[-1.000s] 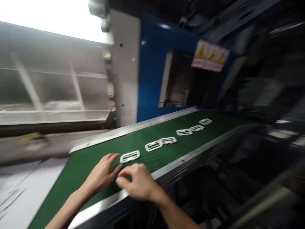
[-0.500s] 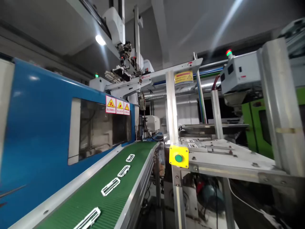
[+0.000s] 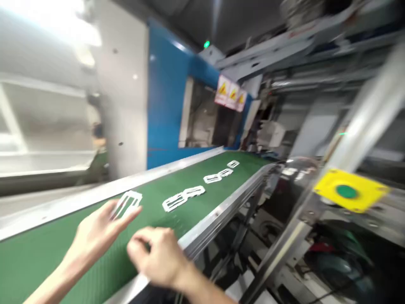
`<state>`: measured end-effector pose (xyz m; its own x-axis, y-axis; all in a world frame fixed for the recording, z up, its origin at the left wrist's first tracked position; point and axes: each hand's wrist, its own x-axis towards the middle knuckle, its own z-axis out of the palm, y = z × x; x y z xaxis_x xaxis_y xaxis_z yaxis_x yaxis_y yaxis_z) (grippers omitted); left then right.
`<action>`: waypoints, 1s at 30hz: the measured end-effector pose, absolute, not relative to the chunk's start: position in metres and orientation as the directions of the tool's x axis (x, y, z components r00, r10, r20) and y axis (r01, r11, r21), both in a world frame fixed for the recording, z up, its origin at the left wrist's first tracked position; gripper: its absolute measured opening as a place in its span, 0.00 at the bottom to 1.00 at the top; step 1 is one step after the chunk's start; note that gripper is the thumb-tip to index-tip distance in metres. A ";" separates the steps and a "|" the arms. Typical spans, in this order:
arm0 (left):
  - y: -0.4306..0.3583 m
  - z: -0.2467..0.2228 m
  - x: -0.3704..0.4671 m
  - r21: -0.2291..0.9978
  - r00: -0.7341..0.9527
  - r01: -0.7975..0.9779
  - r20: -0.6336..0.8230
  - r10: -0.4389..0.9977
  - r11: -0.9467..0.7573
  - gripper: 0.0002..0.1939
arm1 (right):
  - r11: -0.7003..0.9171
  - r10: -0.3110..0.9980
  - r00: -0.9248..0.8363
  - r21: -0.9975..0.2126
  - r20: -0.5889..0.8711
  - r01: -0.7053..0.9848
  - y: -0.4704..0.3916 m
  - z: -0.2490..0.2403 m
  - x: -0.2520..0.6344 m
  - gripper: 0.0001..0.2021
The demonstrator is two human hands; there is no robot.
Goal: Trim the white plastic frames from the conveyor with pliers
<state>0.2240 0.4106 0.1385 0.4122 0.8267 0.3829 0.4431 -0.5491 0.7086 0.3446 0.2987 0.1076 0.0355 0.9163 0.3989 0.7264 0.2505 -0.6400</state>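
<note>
The left hand holds a white frame at its spread fingertips just above the green belt, while the right hand, fingers curled loosely and empty, hovers near the belt's rail

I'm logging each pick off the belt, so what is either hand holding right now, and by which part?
The left hand holds a white plastic frame by its near end, at the fingertips. The right hand looks curled with nothing visible in its grip; blur hides detail.
</note>
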 end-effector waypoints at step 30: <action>0.201 -0.012 0.151 0.850 0.480 0.016 -0.469 0.741 0.527 0.11 | -0.155 0.801 -0.459 -0.874 -0.384 0.460 0.186 0.002 0.357 0.15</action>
